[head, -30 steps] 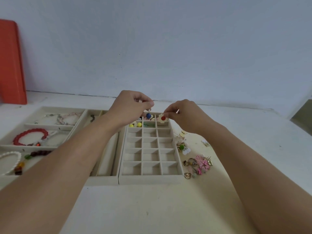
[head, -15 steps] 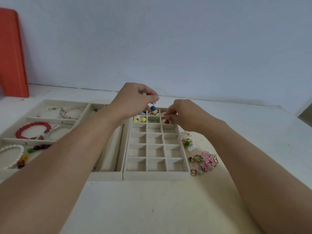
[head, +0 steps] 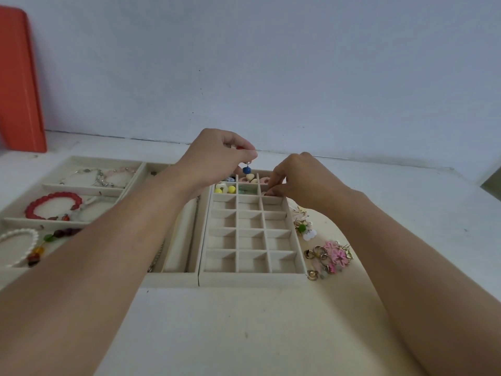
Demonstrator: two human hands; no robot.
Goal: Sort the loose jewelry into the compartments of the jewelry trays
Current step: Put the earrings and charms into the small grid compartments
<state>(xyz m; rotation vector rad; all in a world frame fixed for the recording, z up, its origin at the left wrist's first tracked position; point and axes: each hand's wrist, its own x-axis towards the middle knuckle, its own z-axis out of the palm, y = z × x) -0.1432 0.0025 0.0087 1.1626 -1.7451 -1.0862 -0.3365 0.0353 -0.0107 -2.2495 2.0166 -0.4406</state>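
A beige grid tray (head: pixel 252 278) lies in the middle, its far compartments holding yellow, green and pink beads. Above its far rows my left hand (head: pixel 217 156) pinches an earring, and a blue bead (head: pixel 246 169) dangles from it. My right hand (head: pixel 301 180) reaches down with its fingertips pinched together in the right column's second compartment; the flower earring it carried is hidden under the fingers. Loose jewelry (head: pixel 329 256), rings and a pink flower, lies on the table to the right of the tray.
To the left, a larger tray (head: pixel 81 188) holds a red bracelet (head: pixel 53 206), a pearl bracelet (head: pixel 19 242) and chains. Green and white earrings (head: pixel 305 230) sit by the grid tray's right wall. An orange board (head: pixel 19 82) leans on the wall at far left.
My right hand has lowered from above the tray into the far right compartment, and the red-centred flower earring is now hidden. My left hand still holds the blue bead earring.
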